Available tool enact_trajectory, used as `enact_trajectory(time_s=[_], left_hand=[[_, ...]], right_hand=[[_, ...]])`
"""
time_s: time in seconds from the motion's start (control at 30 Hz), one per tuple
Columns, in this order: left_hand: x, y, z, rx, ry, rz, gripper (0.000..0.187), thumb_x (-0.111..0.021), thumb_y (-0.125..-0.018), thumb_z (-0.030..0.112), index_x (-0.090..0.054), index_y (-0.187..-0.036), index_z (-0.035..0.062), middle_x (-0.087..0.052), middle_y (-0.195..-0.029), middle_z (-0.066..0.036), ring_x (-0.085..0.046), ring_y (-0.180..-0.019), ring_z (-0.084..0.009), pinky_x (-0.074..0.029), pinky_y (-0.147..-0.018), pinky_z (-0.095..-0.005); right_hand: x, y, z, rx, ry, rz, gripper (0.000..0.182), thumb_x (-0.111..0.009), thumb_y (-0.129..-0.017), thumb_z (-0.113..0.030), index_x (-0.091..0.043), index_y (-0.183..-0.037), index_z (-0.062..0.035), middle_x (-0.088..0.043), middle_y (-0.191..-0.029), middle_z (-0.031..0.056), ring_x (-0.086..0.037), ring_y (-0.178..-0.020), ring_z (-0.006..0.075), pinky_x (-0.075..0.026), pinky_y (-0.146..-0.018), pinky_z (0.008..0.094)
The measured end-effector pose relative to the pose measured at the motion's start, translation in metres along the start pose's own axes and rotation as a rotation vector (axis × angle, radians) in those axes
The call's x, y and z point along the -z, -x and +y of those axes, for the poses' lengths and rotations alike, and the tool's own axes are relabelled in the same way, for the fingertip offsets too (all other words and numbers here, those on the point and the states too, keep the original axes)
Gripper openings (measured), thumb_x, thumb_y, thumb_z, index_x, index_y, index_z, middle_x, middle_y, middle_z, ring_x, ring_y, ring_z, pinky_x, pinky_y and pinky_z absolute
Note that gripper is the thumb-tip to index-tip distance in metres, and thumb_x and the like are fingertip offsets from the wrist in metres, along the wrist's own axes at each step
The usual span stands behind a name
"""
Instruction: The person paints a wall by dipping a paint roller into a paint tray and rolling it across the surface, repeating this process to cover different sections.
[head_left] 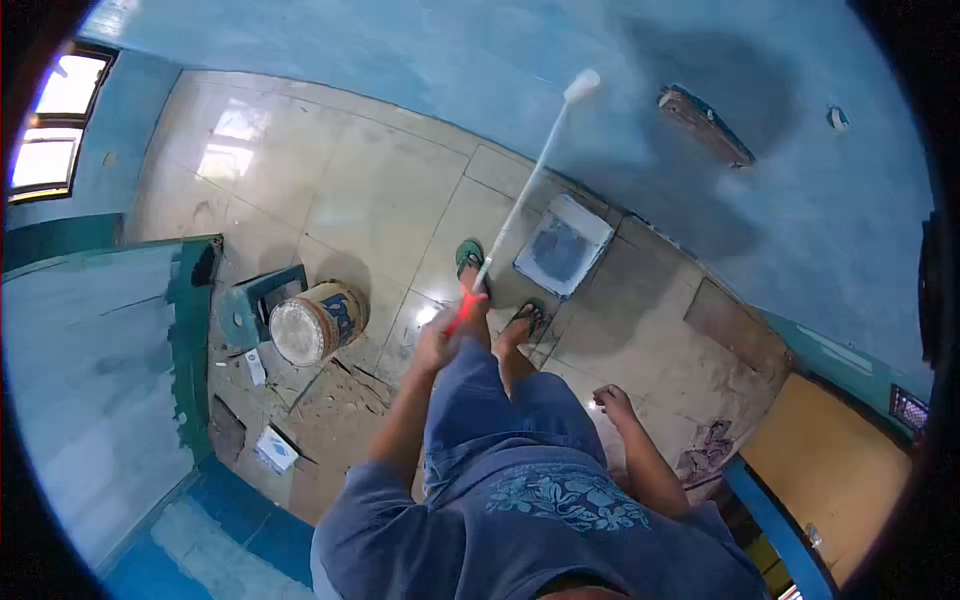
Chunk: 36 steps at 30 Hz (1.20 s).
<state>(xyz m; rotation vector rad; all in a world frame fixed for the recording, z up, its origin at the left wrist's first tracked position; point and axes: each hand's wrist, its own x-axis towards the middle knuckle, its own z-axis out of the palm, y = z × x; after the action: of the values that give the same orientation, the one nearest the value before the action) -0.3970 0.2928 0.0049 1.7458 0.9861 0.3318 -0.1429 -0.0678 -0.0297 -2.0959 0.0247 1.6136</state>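
Observation:
My left hand (436, 343) is closed round the red grip of a long pole. The white pole (520, 205) slants up and away, and its pale, blurred head (581, 86), like a small paint roller, overlaps the blue wall. Hanging by my right thigh, my right hand (615, 405) has loosely bent fingers and nothing visible in it. A white rectangular tray (602, 230) with a blue-grey inside lies on the floor ahead of my feet, right of the pole.
A round bucket (298, 332) stands beside a teal box-like piece (240, 318) on the left, with debris around it. A small blue-and-white box (276, 450) lies nearer. A wooden ledge (706, 125) juts from the wall. At right stands a tan board (825, 455).

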Motion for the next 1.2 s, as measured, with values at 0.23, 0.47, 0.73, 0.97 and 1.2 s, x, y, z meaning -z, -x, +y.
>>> enact_trajectory(time_s=[0.23, 0.47, 0.73, 0.97, 1.2], left_hand=[[0.075, -0.039, -0.042, -0.027, -0.168, 0.139, 0.042, -0.054, -0.091, 0.009, -0.046, -0.131, 0.0037, -0.058, -0.076, 0.000, -0.049, -0.065, -0.0071, -0.042, -0.059, -0.0221], [0.035, -0.016, -0.013, 0.099, 0.116, 0.096, 0.044, -0.056, -0.086, 0.009, -0.048, -0.128, 0.0000, -0.062, -0.092, -0.023, -0.055, -0.074, -0.0116, -0.045, -0.067, -0.0273], [-0.064, 0.026, 0.067, 0.216, 0.173, -0.151, 0.052, -0.055, -0.088, 0.008, -0.039, -0.137, 0.0106, -0.064, -0.097, -0.018, -0.061, -0.071, -0.0218, -0.049, -0.064, -0.0305], [-0.106, 0.029, 0.081, 0.288, 0.349, -0.001, 0.058, -0.052, -0.090, 0.009, -0.028, -0.143, 0.0141, -0.055, -0.083, -0.010, -0.054, -0.059, -0.0141, -0.046, -0.055, -0.0291], [-0.100, -0.085, 0.088, 0.375, 0.619, 0.341, 0.033, -0.047, -0.095, 0.019, -0.047, -0.125, 0.0072, -0.045, -0.065, 0.001, -0.046, -0.050, -0.0074, -0.039, -0.043, -0.0232]], right_hand=[[-0.003, 0.006, 0.014, -0.027, 0.000, -0.003, 0.016, -0.049, -0.088, -0.019, -0.061, -0.094, -0.0088, -0.064, -0.089, 0.0047, -0.060, -0.084, 0.0152, -0.046, -0.072, 0.0312], [-0.008, 0.014, 0.005, -0.010, -0.080, 0.022, 0.016, -0.052, -0.085, -0.015, -0.062, -0.090, -0.0030, -0.064, -0.082, 0.0064, -0.060, -0.078, 0.0153, -0.048, -0.071, 0.0284], [-0.004, -0.006, 0.001, 0.030, 0.040, -0.046, 0.017, -0.047, -0.087, -0.017, -0.061, -0.095, -0.0098, -0.064, -0.089, 0.0030, -0.060, -0.083, 0.0133, -0.046, -0.069, 0.0285], [0.002, -0.014, 0.008, 0.057, -0.026, -0.049, 0.018, -0.048, -0.086, -0.020, -0.060, -0.095, -0.0101, -0.063, -0.090, 0.0025, -0.059, -0.082, 0.0127, -0.045, -0.069, 0.0293], [0.002, 0.009, 0.030, 0.063, -0.114, -0.033, 0.017, -0.050, -0.086, -0.021, -0.061, -0.095, -0.0104, -0.063, -0.088, 0.0028, -0.059, -0.082, 0.0125, -0.045, -0.068, 0.0289]])
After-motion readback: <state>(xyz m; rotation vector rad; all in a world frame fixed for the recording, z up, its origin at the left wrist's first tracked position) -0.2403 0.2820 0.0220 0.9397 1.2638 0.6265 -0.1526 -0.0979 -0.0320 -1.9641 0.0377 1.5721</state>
